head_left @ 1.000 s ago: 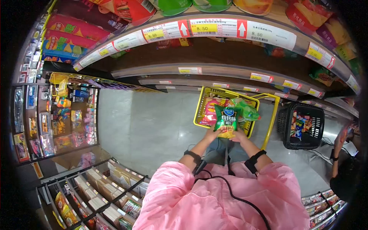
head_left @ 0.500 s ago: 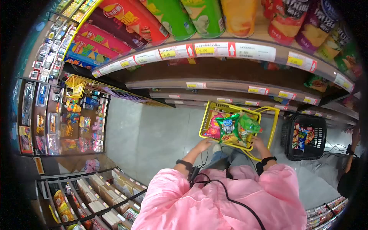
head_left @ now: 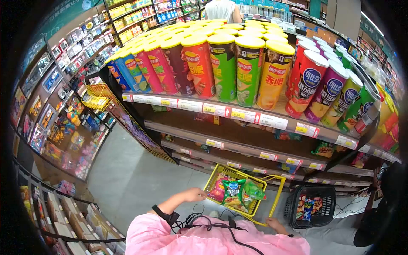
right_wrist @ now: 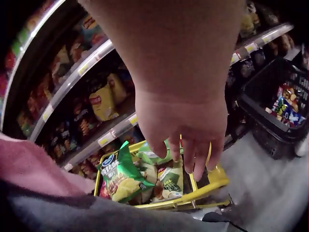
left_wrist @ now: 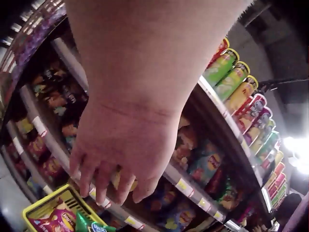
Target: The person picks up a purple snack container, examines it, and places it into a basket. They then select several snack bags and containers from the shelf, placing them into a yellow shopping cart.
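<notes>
A yellow shopping basket [head_left: 207,183] holds several snack bags. On top lies a green chip bag [head_left: 233,193], with a pink chip bag [head_left: 219,187] to its left and a light green package [head_left: 254,190] to its right. My left hand [head_left: 193,194] hovers by the basket's left rim, holding nothing; its fingers hang loosely spread in the left wrist view. My right hand [head_left: 275,224] is low by the basket's yellow handle [head_left: 278,195]. In the right wrist view its relaxed fingers [right_wrist: 200,157] overlap the handle side.
Ahead stands a shelf [head_left: 204,106] with price labels and rows of chip canisters [head_left: 223,68] on top. A black basket [head_left: 327,204] with snack bags sits at the right, near another person [head_left: 378,212]. A yellow wire basket [head_left: 95,97] hangs at the left; cables [head_left: 193,219] lie near my feet.
The green chip bag went from both hands into the yellow basket. Both hands let go and moved apart, the left leftward, the right toward the handle. My view tilted up to show the canisters.
</notes>
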{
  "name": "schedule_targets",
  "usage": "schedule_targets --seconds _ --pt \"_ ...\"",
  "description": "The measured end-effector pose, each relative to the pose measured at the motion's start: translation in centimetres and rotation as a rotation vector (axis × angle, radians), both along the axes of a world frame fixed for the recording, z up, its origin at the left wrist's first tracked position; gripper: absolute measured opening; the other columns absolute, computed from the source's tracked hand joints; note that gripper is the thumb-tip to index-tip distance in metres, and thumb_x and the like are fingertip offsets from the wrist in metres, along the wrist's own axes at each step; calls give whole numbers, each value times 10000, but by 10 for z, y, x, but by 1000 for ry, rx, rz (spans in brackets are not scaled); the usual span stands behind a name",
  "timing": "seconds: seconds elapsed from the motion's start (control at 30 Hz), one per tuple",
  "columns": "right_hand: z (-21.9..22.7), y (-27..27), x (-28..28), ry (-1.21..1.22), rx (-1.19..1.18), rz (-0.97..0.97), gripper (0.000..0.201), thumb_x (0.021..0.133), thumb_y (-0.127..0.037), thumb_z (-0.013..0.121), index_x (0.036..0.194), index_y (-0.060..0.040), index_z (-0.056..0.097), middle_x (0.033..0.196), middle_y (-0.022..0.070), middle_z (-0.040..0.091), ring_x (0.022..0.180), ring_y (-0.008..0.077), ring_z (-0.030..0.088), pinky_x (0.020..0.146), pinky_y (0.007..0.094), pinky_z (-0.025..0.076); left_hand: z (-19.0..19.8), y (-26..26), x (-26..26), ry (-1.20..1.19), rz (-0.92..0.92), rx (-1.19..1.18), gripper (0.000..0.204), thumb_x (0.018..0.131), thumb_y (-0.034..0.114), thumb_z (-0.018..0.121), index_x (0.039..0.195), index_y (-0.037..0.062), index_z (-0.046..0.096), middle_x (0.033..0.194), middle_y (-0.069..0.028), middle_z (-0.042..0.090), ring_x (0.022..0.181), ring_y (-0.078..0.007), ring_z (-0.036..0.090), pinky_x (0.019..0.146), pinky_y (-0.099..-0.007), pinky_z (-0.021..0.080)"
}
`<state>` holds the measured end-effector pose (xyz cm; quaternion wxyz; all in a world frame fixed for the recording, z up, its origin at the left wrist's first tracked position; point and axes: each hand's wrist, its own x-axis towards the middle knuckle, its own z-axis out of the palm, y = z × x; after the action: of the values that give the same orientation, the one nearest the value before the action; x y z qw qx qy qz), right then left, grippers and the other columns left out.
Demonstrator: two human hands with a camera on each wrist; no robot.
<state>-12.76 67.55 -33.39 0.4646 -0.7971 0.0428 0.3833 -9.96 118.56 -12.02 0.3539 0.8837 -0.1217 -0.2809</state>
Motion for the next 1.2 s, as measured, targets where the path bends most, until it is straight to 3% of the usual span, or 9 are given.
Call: schedule_targets --seconds 0.13,0.33,0.47,0.6,0.67,0.8,0.93,1.1,1.2 --pt "41 1 -16 -44 -318 230 365 755 -285 520 1037 -56 549 858 126 606 739 205 581 642 301 457 9 14 -11 49 -308 -11 326 760 324 524 975 89 595 895 -115 609 809 -257 574 723 -338 439" --pt "57 29 -52 -155 -271 129 368 745 -293 518 1035 -69 557 908 153 599 807 286 580 714 360 451 32 28 -21 393 -544 188 365 754 356 534 1027 117 576 905 -119 609 795 -253 577 708 -344 443" --pt "64 55 -65 -207 -142 275 384 736 -310 499 1019 -57 562 867 148 600 780 213 583 688 303 455 13 33 -15 330 -306 87 439 766 350 527 1125 99 497 963 -159 586 858 -292 563 747 -355 436" --pt "144 81 -33 -290 -173 -91 215 761 -92 502 953 -36 581 829 131 583 737 216 559 673 289 442 42 0 32 46 -21 140 462 804 282 501 1200 61 416 964 -142 578 866 -247 555 769 -339 426" --pt "182 76 13 -661 -150 -178 205 731 -63 522 925 -24 574 875 151 587 841 258 566 735 331 442 66 -19 61 -208 8 30 432 811 252 505 1182 46 428 986 -158 570 896 -252 548 787 -336 423" --pt "381 113 111 -1238 -5 -194 207 735 15 485 933 -1 543 987 144 548 965 264 519 845 330 390 128 -67 98 -438 120 -449 349 785 163 547 1106 39 485 1003 -137 566 931 -232 538 794 -312 422" --pt "492 138 155 -1874 -240 -220 370 720 -4 511 1085 -68 504 1251 152 371 1173 294 338 963 371 266 263 -93 52 -1036 -183 -353 294 769 144 534 1039 28 521 981 -124 556 931 -275 520 822 -365 387" --pt "534 155 239 -2222 -532 -349 480 734 -207 544 1195 -144 424 1314 169 264 1193 334 281 961 448 218 330 -110 -26 -560 -513 -1510 331 846 250 414 1039 -3 506 995 -170 519 926 -358 488 811 -432 369" --pt "541 158 275 -2255 -744 -433 536 744 -398 528 1193 -132 405 1310 203 243 1219 365 205 961 539 132 353 -107 -46 -428 -600 -1462 346 878 186 304 1096 8 505 1115 -116 498 993 -283 487 889 -409 346"
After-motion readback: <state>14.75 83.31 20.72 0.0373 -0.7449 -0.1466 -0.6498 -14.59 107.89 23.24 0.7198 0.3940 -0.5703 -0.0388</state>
